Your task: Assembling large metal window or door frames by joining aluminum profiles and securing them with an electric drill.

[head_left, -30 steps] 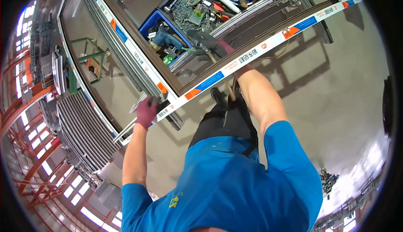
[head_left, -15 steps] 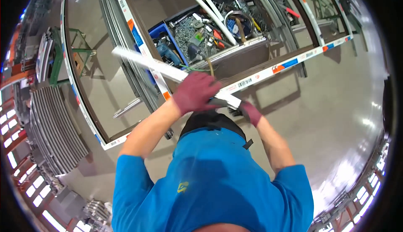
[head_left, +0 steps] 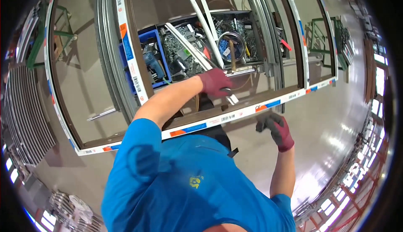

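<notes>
My left hand (head_left: 215, 83), in a maroon glove, is closed around a white strip (head_left: 188, 45) near its lower end. The strip slants up and left over a tray of small hardware (head_left: 170, 49), inside the opening of a large brown window-type frame (head_left: 249, 109) with white printed film on its faces. My left forearm crosses the frame's near corner. Outside the near rail, my right hand (head_left: 279, 133) hangs apart from the frame in a maroon glove with dark finger fronts. Its fingers are loosely curled, and I see nothing in them.
A blue bin (head_left: 157, 66) with a power drill (head_left: 153, 65) stands beside the tray. A round container (head_left: 242, 59) holds blue pieces and a wooden-handled tool. Two long white strips (head_left: 197, 9) lean across the tray. Metal profiles (head_left: 110, 43) run along the left, with stacked profiles (head_left: 27, 114) beyond.
My left hand has carried the white strip forward into the frame's opening, over the tray. My right hand has let go of the strip and moved right. The view has shifted too.
</notes>
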The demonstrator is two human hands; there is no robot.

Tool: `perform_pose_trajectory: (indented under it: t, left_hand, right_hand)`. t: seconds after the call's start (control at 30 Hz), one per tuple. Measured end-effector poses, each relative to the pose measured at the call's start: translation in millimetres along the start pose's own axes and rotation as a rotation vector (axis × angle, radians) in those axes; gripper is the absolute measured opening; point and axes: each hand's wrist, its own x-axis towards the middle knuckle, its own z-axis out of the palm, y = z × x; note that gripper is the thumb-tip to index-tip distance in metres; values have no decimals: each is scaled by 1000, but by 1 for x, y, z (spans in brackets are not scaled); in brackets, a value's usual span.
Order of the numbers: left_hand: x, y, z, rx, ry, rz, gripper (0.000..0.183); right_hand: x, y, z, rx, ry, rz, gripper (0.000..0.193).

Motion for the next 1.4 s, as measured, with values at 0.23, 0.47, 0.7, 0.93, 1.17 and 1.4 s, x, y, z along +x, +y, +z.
perform_pose_trajectory:
  t: [0.23,0.47,0.7,0.93,1.17,1.4]
  left_hand:
    - [-22,-60,88,25,121,-302,37]
    - [-11,-41,77,-30,-35,-625,53]
    - [-15,-52,70,68,-33,-653,60]
    - [12,-76,87,112,55,-597,55]
    - [25,-63,64,248,101,-887,54]
    - [-43,68,4,23,407,-867,59]
  right_hand:
    - [324,55,-31,-364,73,-44,41]
    - [493,129,18,-1105,182,322,67]
    - [482,127,-8,-1268,94,190,53]
    - [449,96,-31,-1015,224,-139,56]
    - [354,14,-31,-215,50,-169,36]
    - [205,72,-37,-702,128,-467,26]
